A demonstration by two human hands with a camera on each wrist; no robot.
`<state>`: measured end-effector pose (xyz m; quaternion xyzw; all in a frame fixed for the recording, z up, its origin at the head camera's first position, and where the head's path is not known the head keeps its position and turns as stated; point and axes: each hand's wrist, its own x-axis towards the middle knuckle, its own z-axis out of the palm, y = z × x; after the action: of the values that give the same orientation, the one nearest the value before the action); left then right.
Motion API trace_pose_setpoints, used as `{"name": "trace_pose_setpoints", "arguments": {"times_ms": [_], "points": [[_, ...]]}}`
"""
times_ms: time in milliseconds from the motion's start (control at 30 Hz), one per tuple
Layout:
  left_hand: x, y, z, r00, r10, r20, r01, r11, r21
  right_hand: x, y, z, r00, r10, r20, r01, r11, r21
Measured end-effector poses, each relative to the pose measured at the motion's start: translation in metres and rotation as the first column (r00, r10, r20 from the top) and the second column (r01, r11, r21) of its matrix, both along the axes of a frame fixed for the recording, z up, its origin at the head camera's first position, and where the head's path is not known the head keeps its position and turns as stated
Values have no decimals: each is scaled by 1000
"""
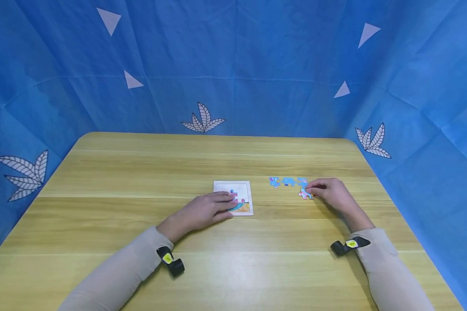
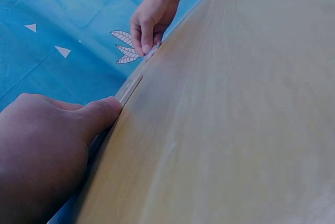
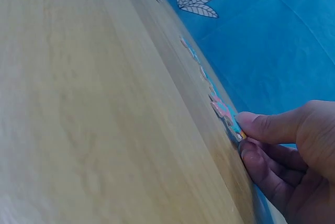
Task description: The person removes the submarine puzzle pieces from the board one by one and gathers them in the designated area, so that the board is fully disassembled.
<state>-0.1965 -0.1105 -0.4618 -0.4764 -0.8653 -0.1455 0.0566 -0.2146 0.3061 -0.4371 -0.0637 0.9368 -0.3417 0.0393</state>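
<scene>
A white-framed jigsaw puzzle tray lies mid-table, partly filled along its lower side with coloured pieces. My left hand rests on its left part with fingers fairly straight, hiding some of the picture. In the left wrist view the thumb touches the tray's edge. To the right, my right hand pinches a pink and blue puzzle piece between thumb and fingers. The right wrist view shows that piece tilted slightly up from the table.
Several loose blue puzzle pieces lie in a row between the tray and my right hand. The wooden table meets a blue cloth backdrop at its back and sides. A black strap sits on each sleeve.
</scene>
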Motion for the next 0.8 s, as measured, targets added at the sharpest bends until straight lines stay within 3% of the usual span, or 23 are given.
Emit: {"name": "trace_pose_setpoints", "arguments": {"times_ms": [800], "points": [[-1,0,-1,999,-22,-44,23,1000,17,1,-1,1,1000,7,-5,-7,1000,31]]}}
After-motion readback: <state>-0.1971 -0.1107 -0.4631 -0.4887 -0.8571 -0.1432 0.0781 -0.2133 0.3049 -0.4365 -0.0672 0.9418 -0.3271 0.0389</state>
